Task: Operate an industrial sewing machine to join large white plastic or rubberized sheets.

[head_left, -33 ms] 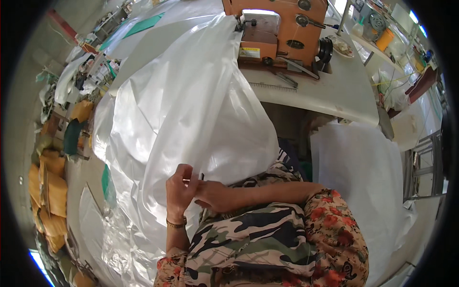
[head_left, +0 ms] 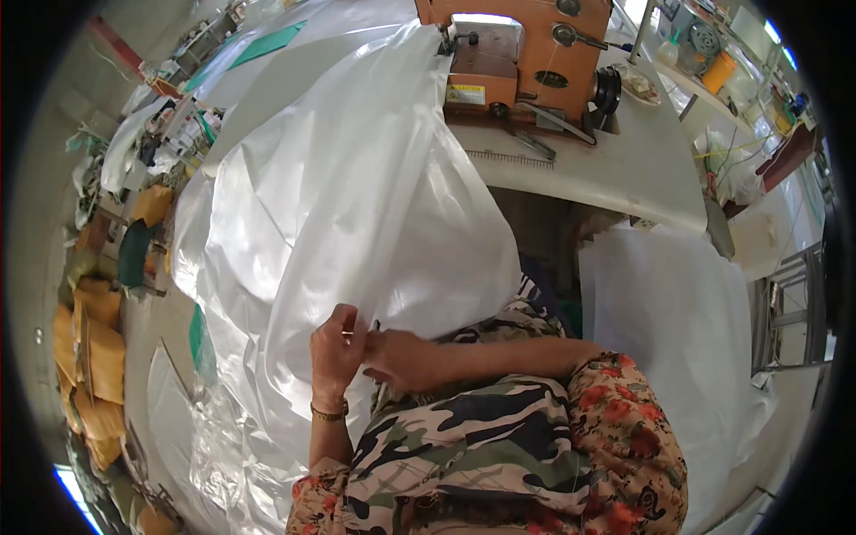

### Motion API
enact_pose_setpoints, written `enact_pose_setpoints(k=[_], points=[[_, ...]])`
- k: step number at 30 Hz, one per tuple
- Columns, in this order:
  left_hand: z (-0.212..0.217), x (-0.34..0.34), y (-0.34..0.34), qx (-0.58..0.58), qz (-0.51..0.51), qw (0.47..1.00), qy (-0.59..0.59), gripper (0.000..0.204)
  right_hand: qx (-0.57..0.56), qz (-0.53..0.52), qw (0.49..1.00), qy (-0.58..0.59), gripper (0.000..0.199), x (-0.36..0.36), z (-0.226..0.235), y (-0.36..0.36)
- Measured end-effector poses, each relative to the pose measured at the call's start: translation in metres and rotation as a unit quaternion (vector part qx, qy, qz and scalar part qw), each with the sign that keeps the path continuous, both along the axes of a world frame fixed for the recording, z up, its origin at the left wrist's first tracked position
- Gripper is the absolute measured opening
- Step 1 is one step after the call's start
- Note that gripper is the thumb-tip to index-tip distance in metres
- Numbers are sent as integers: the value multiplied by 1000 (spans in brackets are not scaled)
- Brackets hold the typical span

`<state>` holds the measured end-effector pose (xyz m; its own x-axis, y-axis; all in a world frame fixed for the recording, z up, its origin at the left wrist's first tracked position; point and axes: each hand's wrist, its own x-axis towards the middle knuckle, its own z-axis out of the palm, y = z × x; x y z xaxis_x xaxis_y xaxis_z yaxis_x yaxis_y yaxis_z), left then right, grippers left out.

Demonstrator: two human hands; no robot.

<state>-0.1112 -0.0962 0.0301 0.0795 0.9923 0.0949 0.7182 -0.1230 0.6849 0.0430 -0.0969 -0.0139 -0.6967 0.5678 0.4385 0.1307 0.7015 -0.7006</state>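
Observation:
A large translucent white plastic sheet (head_left: 357,196) hangs from the sewing table down over my lap. My left hand (head_left: 335,355), with a bracelet at the wrist, pinches the sheet's lower edge. My right hand (head_left: 399,358) meets it from the right and grips the same edge, so the fingertips of both hands touch. A small dark thing pokes up between the fingers; I cannot tell what it is. My sleeves are floral, and a camouflage-patterned cloth covers my lap.
An orange industrial sewing machine (head_left: 522,58) stands on a white table (head_left: 624,174) ahead, with the sheet's top at its needle side. A pile of white sheets (head_left: 678,312) lies at my right. Orange-yellow sacks (head_left: 89,348) and clutter line the left floor.

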Motion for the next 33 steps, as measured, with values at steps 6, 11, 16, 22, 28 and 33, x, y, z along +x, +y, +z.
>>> enact_pose_setpoints(k=[6, 11, 16, 22, 28, 33], points=[[-11, -15, 0, 87, 131, 969, -190, 14, -192, -347, 901, 174, 28, 50, 6, 62], [53, -35, 26, 276, 206, 931, -116, 17, -387, -312, 727, 473, 34, 68, 47, 123], [123, -40, 53, 399, 146, 905, -17, 19, -427, -270, 659, 557, 29, 65, 76, 156], [143, -50, 66, 440, 62, 896, -24, 19, -348, -163, 791, 477, 20, 37, 48, 117], [99, -54, 30, 239, -1, 966, -92, 17, -74, -100, 982, 145, 17, 33, 14, 21], [45, -27, -4, 331, -188, 923, 60, 14, -60, -219, 969, 98, 7, 59, 28, -18]])
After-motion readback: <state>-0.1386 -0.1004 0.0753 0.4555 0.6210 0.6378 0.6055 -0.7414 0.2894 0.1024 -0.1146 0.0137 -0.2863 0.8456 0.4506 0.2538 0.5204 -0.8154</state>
